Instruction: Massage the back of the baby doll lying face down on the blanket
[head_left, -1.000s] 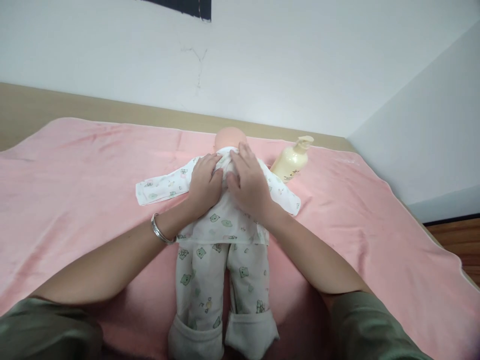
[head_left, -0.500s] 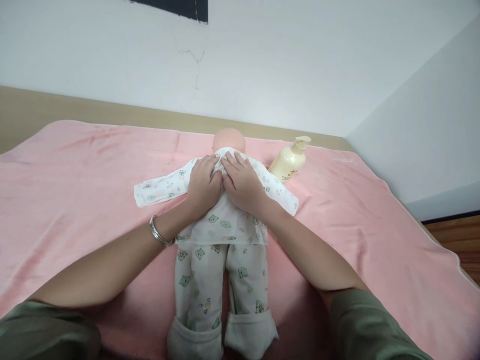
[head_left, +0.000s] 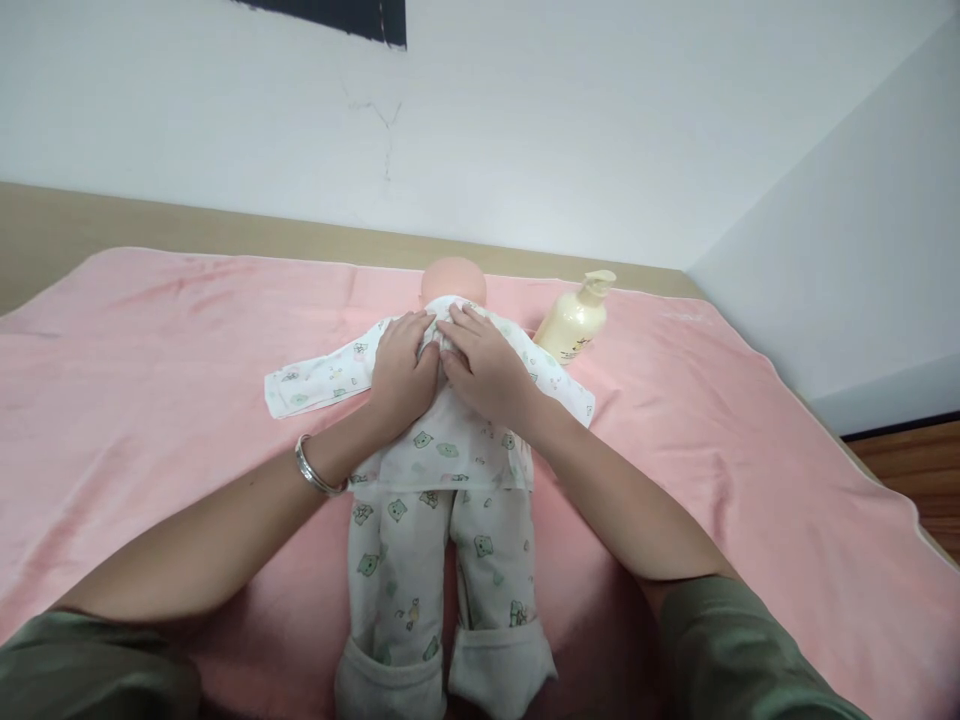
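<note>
A doll (head_left: pixel 454 279) lies stretched out with the back of its bald head showing. It wears a white printed top (head_left: pixel 450 455) and matching trousers (head_left: pixel 405 560) with turned-up cuffs. My left hand (head_left: pixel 405 370) rests flat on the left of the doll's upper back, fingers extended, a silver bangle at the wrist. Beside it, my right hand (head_left: pixel 484 365) lies on the right of the upper back with its fingers spread. The two thumbs are close together at the middle. Neither hand holds anything.
A pale yellow pump bottle (head_left: pixel 576 322) stands, leaning in view, just beyond the doll's right-hand sleeve. Under everything lies a pink cloth (head_left: pixel 187 340) on a wooden surface (head_left: pixel 300 228). A white wall (head_left: pixel 525 120) rises behind, and another wall is at the right.
The view has shifted slightly. Both hands remain on the doll's upper back, with hardly any movement against the top.
</note>
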